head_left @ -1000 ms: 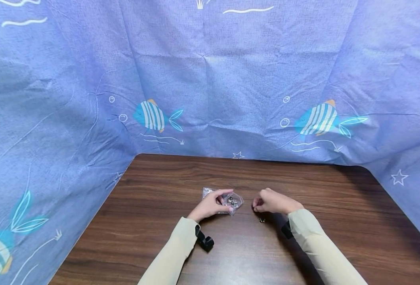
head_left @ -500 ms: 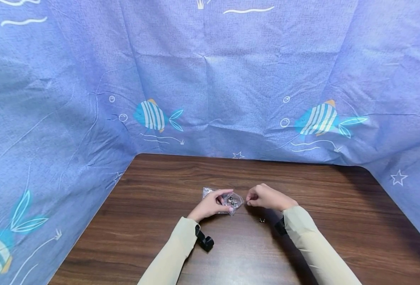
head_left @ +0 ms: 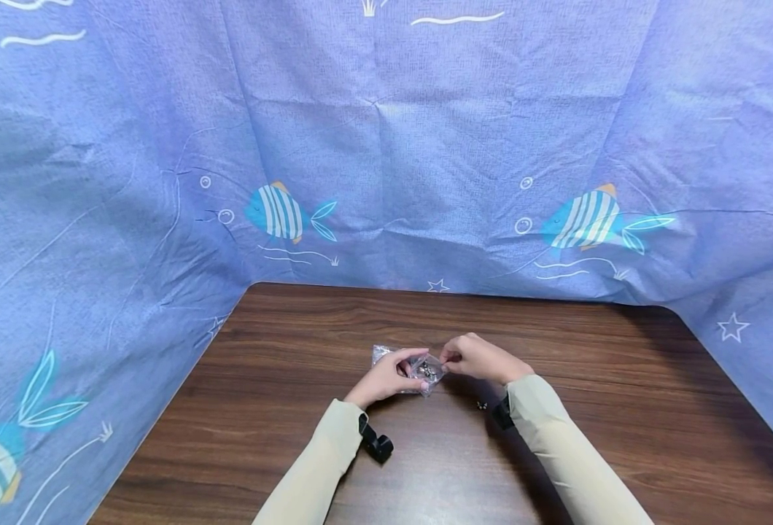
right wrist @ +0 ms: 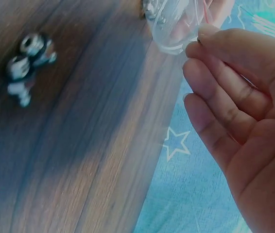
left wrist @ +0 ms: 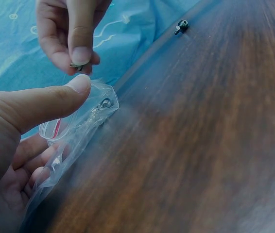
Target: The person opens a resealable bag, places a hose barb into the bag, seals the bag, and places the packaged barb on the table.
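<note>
the right grip [head_left: 485, 359] was clamped, thumb and fingertips together on a small metal part [left wrist: 80, 66] that the thumb mostly covered. that part was just beside the mouth of the clear bag [left wrist: 77, 137], not yet inside. the left grip [head_left: 386, 378] was clamped more loosely on the bag, thumb at one side of the mouth and fingers at the other, so the mouth gaped towards the right grip. other fittings [left wrist: 106, 103] showed through the film, gathered inside the bag. a loose pair [head_left: 481, 405] lay on the tabletop [head_left: 294, 343], near the right wrist and well apart from the bag.

the step in hand looked like bagging the small parts one at a time, with this one at the point of going in. the next move seemed to call for bringing the right grip a little further over the mouth and parting the pinch, while the left grip kept the film spread. after that, the loose pair would probably need picking up the same way.
</note>
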`<state>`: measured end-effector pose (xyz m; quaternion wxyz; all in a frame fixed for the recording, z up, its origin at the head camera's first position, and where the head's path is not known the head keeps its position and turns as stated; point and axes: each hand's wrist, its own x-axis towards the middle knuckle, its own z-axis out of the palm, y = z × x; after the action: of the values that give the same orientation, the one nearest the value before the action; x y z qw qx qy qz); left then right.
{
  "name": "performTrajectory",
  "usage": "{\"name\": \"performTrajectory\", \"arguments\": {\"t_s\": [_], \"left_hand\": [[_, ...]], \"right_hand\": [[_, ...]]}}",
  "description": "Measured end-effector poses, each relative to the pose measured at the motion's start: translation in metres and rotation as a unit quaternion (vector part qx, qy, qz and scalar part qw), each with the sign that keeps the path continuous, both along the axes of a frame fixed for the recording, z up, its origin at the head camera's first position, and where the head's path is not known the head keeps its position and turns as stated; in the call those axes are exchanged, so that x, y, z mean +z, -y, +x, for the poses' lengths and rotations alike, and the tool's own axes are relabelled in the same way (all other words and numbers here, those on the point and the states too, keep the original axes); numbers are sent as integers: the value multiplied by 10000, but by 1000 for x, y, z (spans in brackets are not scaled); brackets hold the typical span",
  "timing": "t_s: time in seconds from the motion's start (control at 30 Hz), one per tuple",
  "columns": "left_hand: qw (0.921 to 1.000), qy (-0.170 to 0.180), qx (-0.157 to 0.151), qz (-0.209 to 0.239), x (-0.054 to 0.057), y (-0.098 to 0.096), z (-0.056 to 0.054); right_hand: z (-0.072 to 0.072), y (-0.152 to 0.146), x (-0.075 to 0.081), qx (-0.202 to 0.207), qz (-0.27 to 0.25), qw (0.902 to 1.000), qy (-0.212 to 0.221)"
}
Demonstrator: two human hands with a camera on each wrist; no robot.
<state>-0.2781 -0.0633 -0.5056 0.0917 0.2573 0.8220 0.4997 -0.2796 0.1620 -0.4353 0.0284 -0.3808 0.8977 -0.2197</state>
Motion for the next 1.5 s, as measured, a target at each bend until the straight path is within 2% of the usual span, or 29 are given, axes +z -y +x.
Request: {"name": "performTrajectory", "arguments": {"t_s": [0.53, 0.83, 1.2, 1.5], "left_hand": [[10000, 74, -11, -24, 0, 0, 0], [10000, 94, -2, -1, 1, 0, -1], [10000, 2, -31, -19, 2, 0, -1], [10000, -34, 4, -82, 0, 0, -1]], "right_hand": [[-3, 13, 0, 250, -195, 9992, -224], [-5, 11, 0, 167, -129, 9996, -192], [-2, 3, 7, 111, -99, 9999, 41], [3, -16, 10, -155, 128, 9968, 771]]}}
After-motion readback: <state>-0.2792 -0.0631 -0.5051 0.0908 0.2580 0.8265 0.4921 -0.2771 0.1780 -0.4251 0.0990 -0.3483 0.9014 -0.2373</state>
